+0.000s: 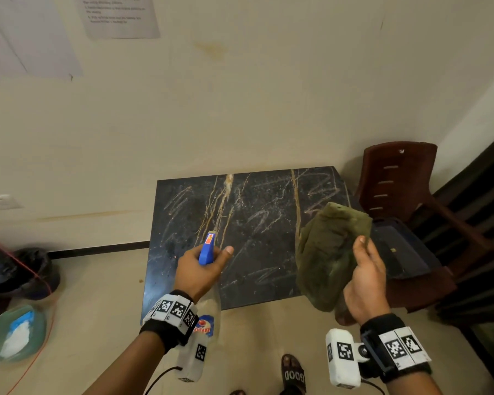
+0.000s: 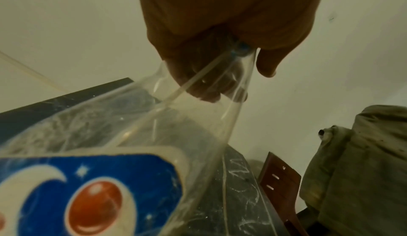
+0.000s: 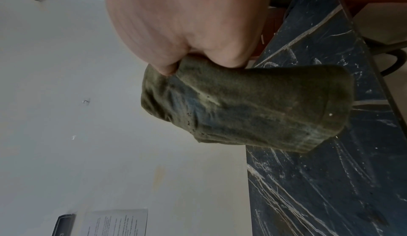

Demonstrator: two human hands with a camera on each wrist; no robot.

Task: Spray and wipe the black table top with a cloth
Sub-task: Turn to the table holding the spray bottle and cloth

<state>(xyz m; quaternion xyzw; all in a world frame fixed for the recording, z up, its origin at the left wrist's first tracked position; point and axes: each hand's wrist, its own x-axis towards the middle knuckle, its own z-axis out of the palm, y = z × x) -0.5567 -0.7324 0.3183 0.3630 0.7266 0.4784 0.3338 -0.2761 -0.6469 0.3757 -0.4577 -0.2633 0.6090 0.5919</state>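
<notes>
A person stands over a low black table [image 1: 240, 238], seen from above, with both hands raised above it. The left hand [image 1: 198, 270] is wrapped around the neck of a clear spray bottle [image 1: 208, 306], thumb stretched out to the side. The bottle's blue nozzle [image 1: 207, 249] sticks out past the knuckles, pointing away from the person toward the table. The bottle's body hangs below the wrist and carries a blue label with a red ball.

The right hand [image 1: 365, 283] clutches a crumpled olive-green cloth [image 1: 330, 252], which bunches up ahead of and to the left of the fingers, held in the air above the table's right edge. The wrist view shows the fingers curled tight into the cloth.

The table top, beyond both hands, is dark with pale scribbles, streaks and specks. A brown plastic chair [image 1: 397, 181] stands just right of the cloth hand. A sandalled foot [image 1: 293, 373] shows on the floor between the wrists.
</notes>
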